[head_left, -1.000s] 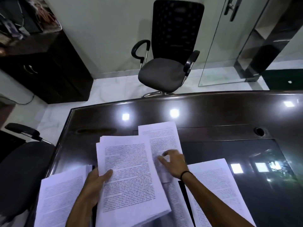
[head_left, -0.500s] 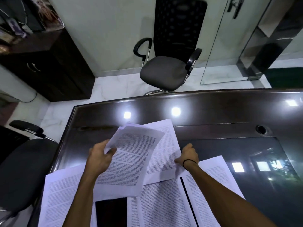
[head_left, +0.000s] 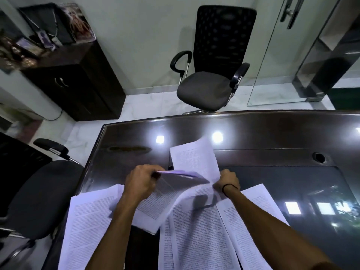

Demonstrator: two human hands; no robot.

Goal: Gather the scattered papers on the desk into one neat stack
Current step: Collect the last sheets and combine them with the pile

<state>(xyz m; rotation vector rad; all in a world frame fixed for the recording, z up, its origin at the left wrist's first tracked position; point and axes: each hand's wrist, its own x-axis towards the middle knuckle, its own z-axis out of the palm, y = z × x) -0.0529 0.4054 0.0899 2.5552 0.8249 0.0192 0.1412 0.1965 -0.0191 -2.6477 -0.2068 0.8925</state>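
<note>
Printed white papers lie on a dark glossy desk (head_left: 272,133). My left hand (head_left: 141,183) grips the left edge of a lifted bundle of sheets (head_left: 165,199), raised off the desk and bent. My right hand (head_left: 228,179), with a black band on the wrist, pinches the bundle's right side together with an upright sheet (head_left: 194,158) that curls at its top. Flat on the desk lie a left sheet (head_left: 87,227), a middle pile (head_left: 196,236) and a right sheet (head_left: 255,217).
A black office chair (head_left: 210,82) stands beyond the desk's far edge. Another chair (head_left: 35,193) sits at the desk's left side. A dark cabinet (head_left: 78,82) with clutter on top is at back left. A cable hole (head_left: 319,157) is in the desk at right. Glass door at back right.
Both hands have lifted the gathered sheets higher off the desk and brought them together; the far sheet now stands up in my right hand.
</note>
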